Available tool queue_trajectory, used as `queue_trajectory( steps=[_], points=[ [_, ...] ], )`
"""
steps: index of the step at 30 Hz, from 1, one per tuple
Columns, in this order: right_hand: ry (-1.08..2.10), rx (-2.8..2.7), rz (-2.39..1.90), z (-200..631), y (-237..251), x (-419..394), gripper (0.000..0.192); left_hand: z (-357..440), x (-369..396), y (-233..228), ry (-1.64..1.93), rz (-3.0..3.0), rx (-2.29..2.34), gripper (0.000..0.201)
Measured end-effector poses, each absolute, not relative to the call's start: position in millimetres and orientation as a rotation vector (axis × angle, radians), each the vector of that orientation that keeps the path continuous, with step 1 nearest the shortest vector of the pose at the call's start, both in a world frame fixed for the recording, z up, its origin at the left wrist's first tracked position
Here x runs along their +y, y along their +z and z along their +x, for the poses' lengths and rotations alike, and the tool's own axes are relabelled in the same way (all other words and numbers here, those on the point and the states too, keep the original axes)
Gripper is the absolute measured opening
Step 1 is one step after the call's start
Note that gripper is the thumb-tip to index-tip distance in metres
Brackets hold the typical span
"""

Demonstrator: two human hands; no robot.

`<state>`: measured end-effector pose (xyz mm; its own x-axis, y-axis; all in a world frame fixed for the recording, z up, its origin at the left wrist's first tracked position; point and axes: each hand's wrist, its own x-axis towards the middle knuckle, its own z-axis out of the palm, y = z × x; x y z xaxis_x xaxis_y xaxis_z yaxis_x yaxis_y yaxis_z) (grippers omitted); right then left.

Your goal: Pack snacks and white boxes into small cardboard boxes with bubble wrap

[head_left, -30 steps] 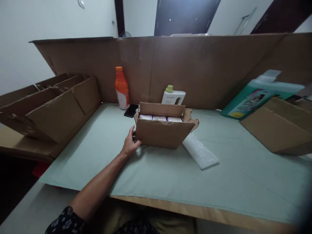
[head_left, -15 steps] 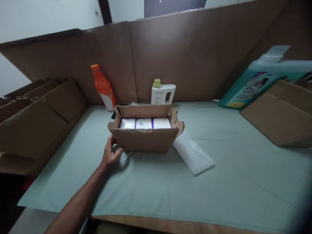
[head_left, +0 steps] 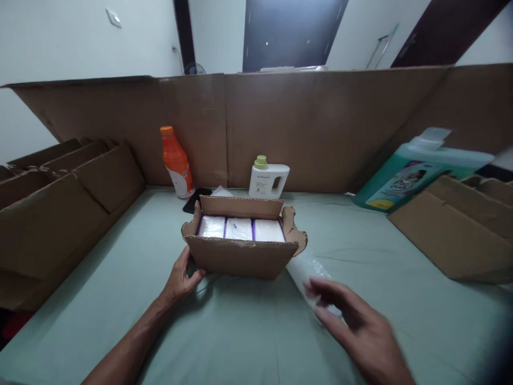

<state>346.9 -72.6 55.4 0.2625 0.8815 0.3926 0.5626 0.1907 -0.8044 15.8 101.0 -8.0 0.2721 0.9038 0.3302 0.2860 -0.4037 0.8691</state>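
An open cardboard box point(head_left: 236, 259) stands mid-table, with three white packs with purple edges point(head_left: 239, 229) side by side inside. My left hand point(head_left: 182, 278) grips its lower left corner, thumb along the front and fingers around the side, partly hidden. To the right, my right hand point(head_left: 356, 321) hovers, slightly blurred, with thumb and fingers apart and nothing between them. Beneath those fingers lies a flat piece of bubble wrap point(head_left: 300, 270), its upper end beside the box and part of it covered by the hand. I cannot tell whether the fingertips touch it.
Behind the box are a black phone point(head_left: 192, 203), an orange bottle point(head_left: 176, 163) and a white bottle with a green cap point(head_left: 266, 179). Cardboard boxes point(head_left: 52, 224) line the left. A large teal jug point(head_left: 404, 179) leans by another carton point(head_left: 452, 235) at right. A cardboard wall point(head_left: 304, 128) closes the back.
My right hand has come into view from the lower right, over the bubble wrap. The camera has tilted up, so everything sits lower. My left hand stays on the box.
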Motion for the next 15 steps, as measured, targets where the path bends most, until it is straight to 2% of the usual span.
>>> queue_trajectory(
  steps=[3,7,13,15],
  points=[
    [0.557,-1.433,-1.578,333.8,42.4,-32.2,0.056,22.8,97.0,-9.6,1.106,1.811,1.109,0.045],
    [0.67,-1.356,-1.636,317.5,28.8,14.4,0.044,35.1,94.8,-4.9,1.105,1.685,1.134,0.044],
    [0.514,-1.376,-1.707,322.2,34.6,41.2,0.036,60.1,130.1,16.7,0.999,1.634,1.157,0.061],
    [0.365,-1.426,-1.749,334.4,30.4,35.8,0.037,65.6,139.8,15.6,0.996,1.619,1.152,0.062]
  ],
)
